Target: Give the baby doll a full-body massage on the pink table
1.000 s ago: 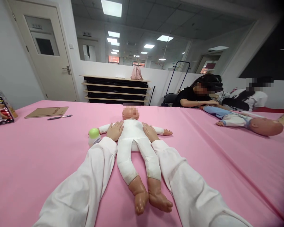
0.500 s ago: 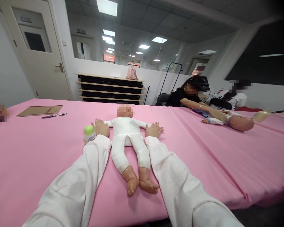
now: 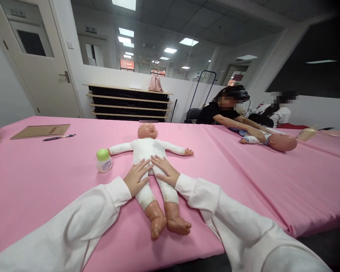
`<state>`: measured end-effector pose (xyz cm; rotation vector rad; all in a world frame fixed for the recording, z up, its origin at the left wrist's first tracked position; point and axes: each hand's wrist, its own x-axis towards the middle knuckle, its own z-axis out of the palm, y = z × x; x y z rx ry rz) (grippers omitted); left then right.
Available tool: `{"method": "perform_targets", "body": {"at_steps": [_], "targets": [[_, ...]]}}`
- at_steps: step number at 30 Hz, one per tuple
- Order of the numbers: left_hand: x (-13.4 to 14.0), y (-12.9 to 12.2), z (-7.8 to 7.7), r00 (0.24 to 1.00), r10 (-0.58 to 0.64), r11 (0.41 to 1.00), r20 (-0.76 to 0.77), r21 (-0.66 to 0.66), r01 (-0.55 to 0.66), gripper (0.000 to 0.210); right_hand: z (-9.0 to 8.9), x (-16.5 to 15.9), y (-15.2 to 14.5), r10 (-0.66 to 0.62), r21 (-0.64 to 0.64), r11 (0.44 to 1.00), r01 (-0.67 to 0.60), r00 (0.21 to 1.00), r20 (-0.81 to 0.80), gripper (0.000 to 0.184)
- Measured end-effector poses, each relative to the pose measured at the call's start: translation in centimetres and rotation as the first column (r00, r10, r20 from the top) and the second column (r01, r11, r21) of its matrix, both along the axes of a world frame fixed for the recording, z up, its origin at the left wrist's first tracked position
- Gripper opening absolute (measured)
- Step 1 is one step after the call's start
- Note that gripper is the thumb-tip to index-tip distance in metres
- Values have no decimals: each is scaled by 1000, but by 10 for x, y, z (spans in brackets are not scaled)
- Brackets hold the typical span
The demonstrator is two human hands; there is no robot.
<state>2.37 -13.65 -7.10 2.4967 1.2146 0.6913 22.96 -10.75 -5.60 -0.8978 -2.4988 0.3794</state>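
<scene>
A baby doll (image 3: pixel 149 149) with a white cloth body lies on its back on the pink-covered table (image 3: pixel 73 170), its bare feet toward me and its arms stretched out sideways. My left hand (image 3: pixel 136 176) rests flat over the doll's hip and upper thigh on the left side, fingers apart. Opposite it, my right hand (image 3: pixel 164 170) lies flat on the other hip, fingers spread. The fingertips of both hands come close together at the lower belly. Beside the doll's hand on the left stands a small clear bottle with a green cap (image 3: pixel 104 161).
A brown notebook (image 3: pixel 39 131) and a pen (image 3: pixel 59 137) lie at the far left of the table. Across on the right, a person (image 3: pixel 219 113) leans over another doll (image 3: pixel 282 142), near a bottle of yellowish liquid (image 3: pixel 307 133). Shelves (image 3: pixel 130 102) stand behind the table.
Both my hands have moved from the doll's outstretched hands inward and down to its hips. The doll's hands and the green-capped bottle are now uncovered. The view has shifted slightly.
</scene>
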Motion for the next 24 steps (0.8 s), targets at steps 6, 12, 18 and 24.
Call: {"method": "perform_targets", "body": {"at_steps": [6, 12, 18, 24], "targets": [[0, 0, -3, 999, 41, 999, 23, 34, -42, 48, -4, 1, -24, 39, 26, 999, -40, 999, 27, 65], [1, -2, -8, 995, 62, 996, 77, 56, -66, 49, 3, 9, -46, 249, 48, 966, -252, 967, 57, 36], [-1, -3, -2, 995, 28, 999, 92, 35, -31, 48, -8, 13, -34, 51, -13, 999, -51, 997, -50, 49], [9, -35, 3, 996, -43, 991, 83, 131, 32, 40, -19, 15, -29, 9, 13, 1000, -8, 997, -74, 55]]}}
